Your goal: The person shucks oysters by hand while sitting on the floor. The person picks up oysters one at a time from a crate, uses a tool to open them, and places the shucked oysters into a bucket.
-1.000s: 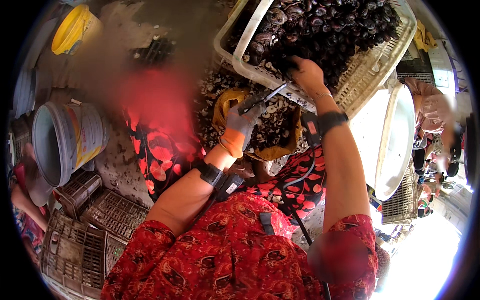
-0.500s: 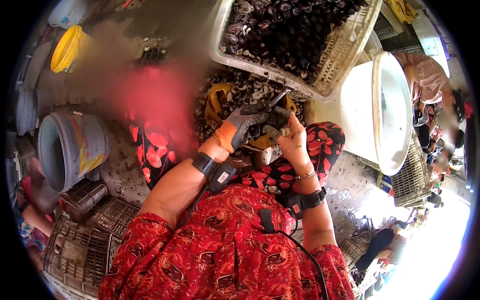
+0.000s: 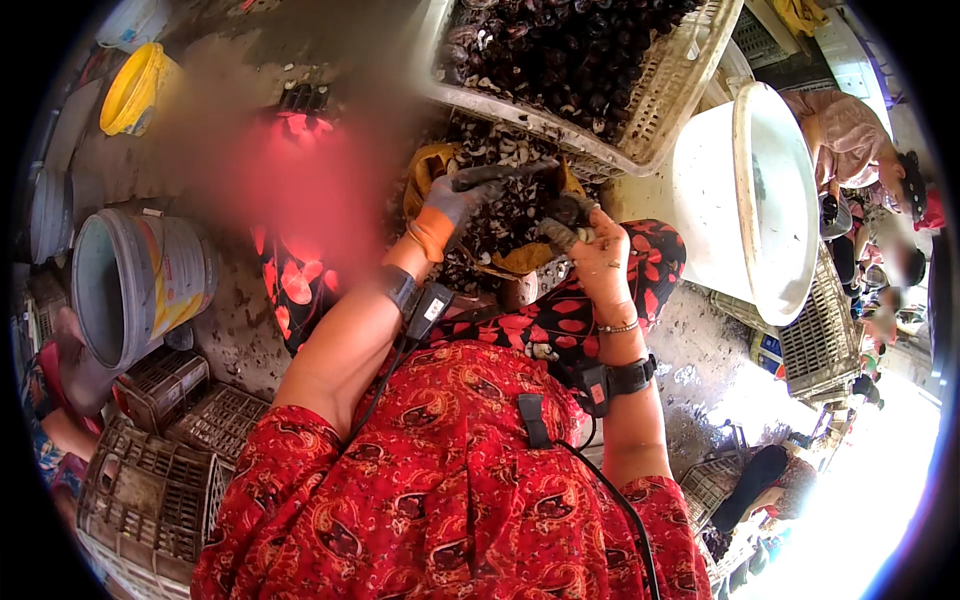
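Observation:
My left hand (image 3: 462,203), in a grey and orange glove, is closed around a slim, dark knife-like tool (image 3: 530,169) that points to the right. To its right, my right hand (image 3: 600,245) has wrapped fingertips and pinches a dark, roundish lump (image 3: 567,209). I cannot make out what kind of thing the lump is. The tool and the lump are apart. Beneath both hands lies a heap of dark and whitish pieces (image 3: 500,150), with yellow-brown material (image 3: 425,175) around it.
Ahead, a pale slatted crate (image 3: 690,95) holds many dark lumps. A big white tub (image 3: 770,200) stands at the right. On the left are a grey bucket (image 3: 130,285), a yellow bucket (image 3: 132,90) and brown crates (image 3: 140,480). Other people (image 3: 850,135) sit at the right.
My left hand has drawn up and left with the tool, away from my right hand. The dark lump in my right hand shows more plainly.

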Tool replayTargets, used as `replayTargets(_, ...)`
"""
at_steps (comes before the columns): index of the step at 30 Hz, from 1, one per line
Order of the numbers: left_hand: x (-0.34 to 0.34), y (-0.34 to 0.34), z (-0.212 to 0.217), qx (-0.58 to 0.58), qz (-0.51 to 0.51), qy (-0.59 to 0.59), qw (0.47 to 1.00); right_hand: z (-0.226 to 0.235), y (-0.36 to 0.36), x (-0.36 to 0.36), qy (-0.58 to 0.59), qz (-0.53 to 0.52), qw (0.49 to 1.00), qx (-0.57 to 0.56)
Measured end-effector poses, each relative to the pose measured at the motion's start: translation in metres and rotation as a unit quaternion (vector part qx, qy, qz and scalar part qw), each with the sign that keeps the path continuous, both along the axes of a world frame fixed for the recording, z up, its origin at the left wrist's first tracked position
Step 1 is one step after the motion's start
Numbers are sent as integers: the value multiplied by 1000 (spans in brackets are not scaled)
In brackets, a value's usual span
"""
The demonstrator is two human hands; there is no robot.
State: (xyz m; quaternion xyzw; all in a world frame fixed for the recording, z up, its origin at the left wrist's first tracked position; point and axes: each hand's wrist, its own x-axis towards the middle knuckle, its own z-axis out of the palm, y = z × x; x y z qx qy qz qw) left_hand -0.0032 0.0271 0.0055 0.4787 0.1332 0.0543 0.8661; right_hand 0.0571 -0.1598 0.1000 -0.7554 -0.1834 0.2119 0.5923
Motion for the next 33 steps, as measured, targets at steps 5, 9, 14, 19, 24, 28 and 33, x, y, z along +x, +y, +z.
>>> replayTargets(5,-1,-21,32,199,-50,-93,974,14,-5,-1,79,-25,996,20)
replayTargets(9,-1,-9,36,145,-9,41,989,31,-6,-5,139,-29,990,1)
replayTargets(14,-3,-16,45,373,-28,-176,910,29,-3,-7,-7,37,998,-51)
replayTargets(19,-4,-21,54,363,-4,-176,915,33,-3,-13,57,9,998,-22)
replayTargets(24,-4,-14,49,342,-31,-176,923,30,-3,-10,85,41,994,-57)
replayTargets(28,4,-4,10,110,37,47,992,60,3,-19,102,37,993,-40)
replayTargets(33,-4,-26,63,404,-2,-218,888,35,-3,-6,0,33,999,-23)
